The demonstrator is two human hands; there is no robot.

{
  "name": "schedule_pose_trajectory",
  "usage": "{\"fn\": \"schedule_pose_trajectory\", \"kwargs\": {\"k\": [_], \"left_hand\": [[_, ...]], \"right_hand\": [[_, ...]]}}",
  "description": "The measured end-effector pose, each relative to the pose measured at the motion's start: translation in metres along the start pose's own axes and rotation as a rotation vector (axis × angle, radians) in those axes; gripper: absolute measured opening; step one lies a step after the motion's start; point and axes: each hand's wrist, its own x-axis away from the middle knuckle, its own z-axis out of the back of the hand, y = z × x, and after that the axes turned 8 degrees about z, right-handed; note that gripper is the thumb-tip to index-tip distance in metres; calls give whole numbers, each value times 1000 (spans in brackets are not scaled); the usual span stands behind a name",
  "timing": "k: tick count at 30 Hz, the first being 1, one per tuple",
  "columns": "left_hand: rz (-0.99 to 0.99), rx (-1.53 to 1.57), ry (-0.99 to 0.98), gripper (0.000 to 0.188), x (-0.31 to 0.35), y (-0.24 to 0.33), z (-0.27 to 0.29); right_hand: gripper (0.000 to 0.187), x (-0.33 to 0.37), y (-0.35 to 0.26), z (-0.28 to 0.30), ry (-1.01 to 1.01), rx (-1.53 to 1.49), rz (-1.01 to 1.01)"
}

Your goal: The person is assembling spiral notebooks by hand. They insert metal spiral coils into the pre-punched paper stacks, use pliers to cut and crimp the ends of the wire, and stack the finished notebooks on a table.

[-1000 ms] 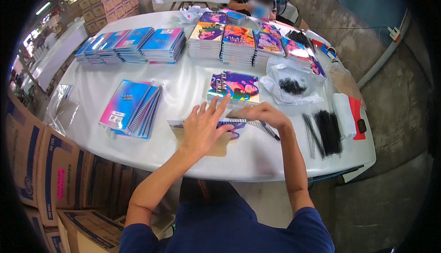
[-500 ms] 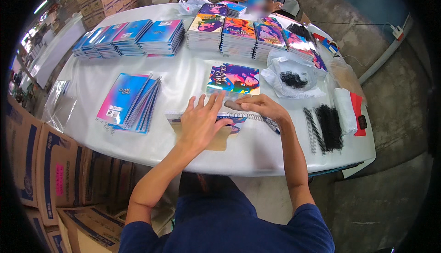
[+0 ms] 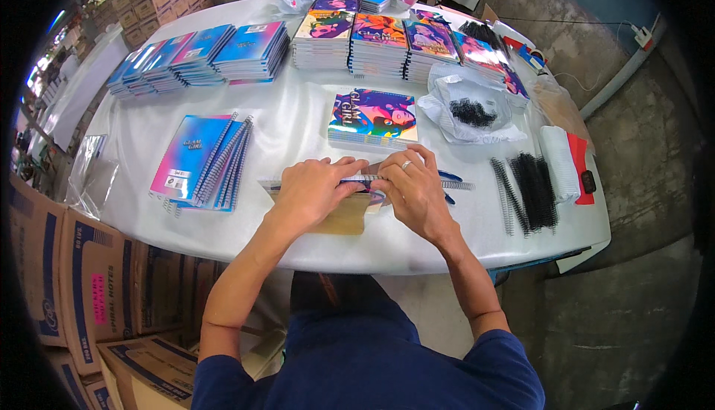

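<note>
The white table [image 3: 298, 127] spans everything beyond my fingers. At its far edge, well ahead of my fingertips, stand the rows of stacked notebooks [image 3: 357, 37], blue covers to the left and multicoloured covers to the right. Nearer, off to the left of my left fingers, lies a fanned pile of blue spiral-bound notebooks [image 3: 199, 158]. Straight ahead of my fingers, just beyond them, sits a short stack with a colourful cover [image 3: 374, 116]. To the right of my right fingers lie the loose black binding coils [image 3: 532, 190], and past those, further ahead, a clear bag of black coils [image 3: 471, 112].

My left hand [image 3: 311, 190] and right hand [image 3: 411, 190] rest side by side on the unbound notebook [image 3: 350, 213] — its brown backing board shows below my fingers, toward me. The fingers of both hands are pressed down together along its upper spine edge, on the thin coil [image 3: 357, 180] there; whether they pinch the coil itself I cannot tell.
</note>
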Motion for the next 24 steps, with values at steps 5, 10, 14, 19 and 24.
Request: {"fn": "schedule_pose_trajectory", "kwargs": {"k": [5,10,14,19,24], "left_hand": [[-5,10,25,37,1,3,4],[-10,7,57,39,-3,-2,-2],[-15,8,24,41,-3,1,6],[-16,17,10,41,-4,-1,4],[-42,43,50,41,-4,-4,-1]], "right_hand": [[14,6,-2,-12,80,143,46],[17,3,-1,-12,107,178,51],[16,15,13,-3,3,198,-7],[15,13,4,4,30,110,-79],[17,22,12,7,-96,-62,-242]]}}
